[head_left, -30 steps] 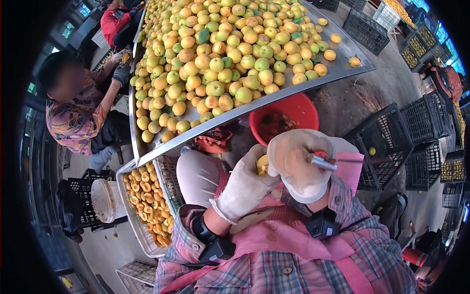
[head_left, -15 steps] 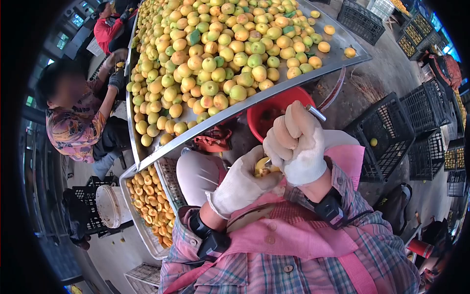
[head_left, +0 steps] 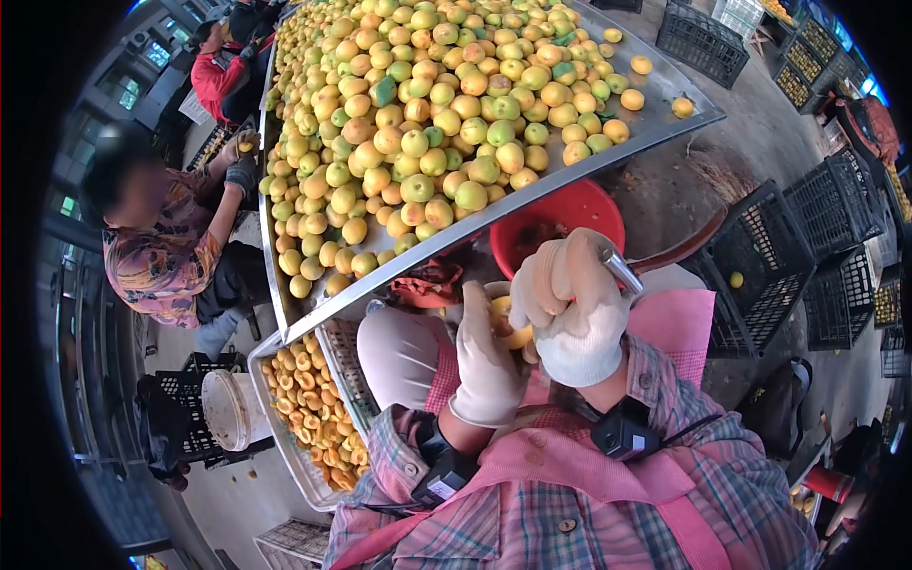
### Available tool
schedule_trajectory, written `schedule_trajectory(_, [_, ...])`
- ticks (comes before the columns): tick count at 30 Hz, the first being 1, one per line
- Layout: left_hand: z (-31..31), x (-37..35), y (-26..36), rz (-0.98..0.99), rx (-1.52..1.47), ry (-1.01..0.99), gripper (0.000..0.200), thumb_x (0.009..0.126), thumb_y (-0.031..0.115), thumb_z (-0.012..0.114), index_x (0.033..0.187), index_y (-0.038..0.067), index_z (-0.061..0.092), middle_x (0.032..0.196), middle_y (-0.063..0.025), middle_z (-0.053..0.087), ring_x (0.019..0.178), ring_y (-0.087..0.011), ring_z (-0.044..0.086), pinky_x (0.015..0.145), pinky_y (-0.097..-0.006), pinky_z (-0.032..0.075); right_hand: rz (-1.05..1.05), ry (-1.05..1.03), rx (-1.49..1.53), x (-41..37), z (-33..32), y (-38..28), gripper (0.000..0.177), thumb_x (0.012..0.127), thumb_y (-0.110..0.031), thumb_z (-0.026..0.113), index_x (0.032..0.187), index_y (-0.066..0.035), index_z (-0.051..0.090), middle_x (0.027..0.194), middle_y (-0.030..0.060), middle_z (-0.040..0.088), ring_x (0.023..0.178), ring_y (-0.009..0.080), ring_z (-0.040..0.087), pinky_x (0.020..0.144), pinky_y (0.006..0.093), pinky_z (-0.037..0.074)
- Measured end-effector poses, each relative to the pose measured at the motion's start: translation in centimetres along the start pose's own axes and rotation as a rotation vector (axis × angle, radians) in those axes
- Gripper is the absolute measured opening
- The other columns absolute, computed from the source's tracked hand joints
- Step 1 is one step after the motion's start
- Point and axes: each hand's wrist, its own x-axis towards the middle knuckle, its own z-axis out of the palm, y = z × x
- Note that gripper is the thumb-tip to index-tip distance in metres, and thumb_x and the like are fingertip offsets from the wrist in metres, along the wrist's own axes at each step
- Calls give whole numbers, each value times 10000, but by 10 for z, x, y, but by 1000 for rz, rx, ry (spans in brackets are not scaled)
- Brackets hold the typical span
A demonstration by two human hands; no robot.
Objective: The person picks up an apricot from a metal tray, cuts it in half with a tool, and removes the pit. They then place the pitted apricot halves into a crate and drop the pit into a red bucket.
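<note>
head view, as i saw it from my post:
item: left hand (head_left: pixel 486 366), gloved, fingers curved round one side of a yellow-orange fruit (head_left: pixel 514 332), pinching it.
item: right hand (head_left: pixel 575 309), gloved, fingers curled into a fist round a tool (head_left: pixel 623 272); its metal end stuck out on the side away from the fruit, its other end hidden from me.
item: the fruit, between the two hands, above the lap; cut or whole, i could not tell.
item: metal tray (head_left: pixel 655 125), heaped with yellow and green fruits (head_left: pixel 418 188), beyond the hands.
item: red basin (head_left: pixel 608 204), below the tray's near edge.
item: pale crate (head_left: pixel 290 454) of halved fruits (head_left: pixel 313 404), left of the knees.
item: black crates (head_left: pixel 760 275), to the right.
</note>
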Motion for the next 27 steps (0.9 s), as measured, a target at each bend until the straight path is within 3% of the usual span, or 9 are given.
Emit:
schedule_trajectory(2, [-8,4,-1,253,473,-22,298,818,64,689,1025,2,484,868,-151,609,779,-372,612,661,-399,475,181,-193,560,1,-2,3,342,978,-160,434,646,-87,391,556,33,374,449,147,334,464,304,339])
schedule_trajectory(4, [-11,3,-5,176,438,-55,357,736,33,694,1026,-9,489,919,-218,586,855,-452,570,698,-441,461,397,43,949,1,-22,39,312,943,-125,483,641,-78,421,555,38,389,446,155,345,448,302,331])
schedule_trajectory(7, [-16,4,-9,262,556,-60,409,678,34,709,1026,-10,500,919,-204,590,866,-450,568,697,-446,461,297,-567,622,12,-23,24,201,956,-142,500,1057,2,598,886,36,619,769,125,627,623,254,498])
schedule_trajectory(11, [-21,12,5,265,462,-170,370,641,-2,652,991,-11,533,829,-171,531,738,-395,553,639,-408,458,339,-294,569,-1,-20,14,164,929,-111,557,1044,-1,598,853,15,617,751,109,628,608,234,491])
schedule_trajectory(13, [-28,11,14,82,387,-324,503,575,-30,654,1061,14,535,868,-168,550,801,-408,563,701,-400,479,229,-403,345,-5,-34,17,277,936,-175,531,1168,-24,542,1027,121,607,917,250,617,822,347,520])
schedule_trajectory(17, [-32,15,16,73,294,-397,566,589,-26,633,1145,24,541,941,-173,592,875,-394,597,776,-376,498,271,-392,130,-21,-39,11,328,889,-145,608,1191,-42,534,1122,115,589,1053,236,586,940,372,483])
schedule_trajectory(24, [-39,18,8,-13,150,-561,631,588,2,647,1210,13,540,992,-139,641,900,-255,636,813,-331,509,-251,-351,-641,-34,-39,-5,100,811,13,617,902,-27,609,875,36,615,818,142,614,727,255,501])
schedule_trajectory(26, [-40,18,10,-157,51,-662,622,604,54,750,1184,14,530,1025,-130,619,920,-252,603,851,-344,487,452,-286,430,-48,-67,25,160,811,47,608,960,-11,599,874,60,619,821,170,623,726,281,514])
schedule_trajectory(27, [-40,16,12,-160,45,-648,622,604,54,750,1184,14,530,1025,-130,619,920,-252,603,851,-344,487,464,-295,423,-44,-65,24,160,811,47,608,960,-11,599,874,60,619,821,170,623,726,281,514])
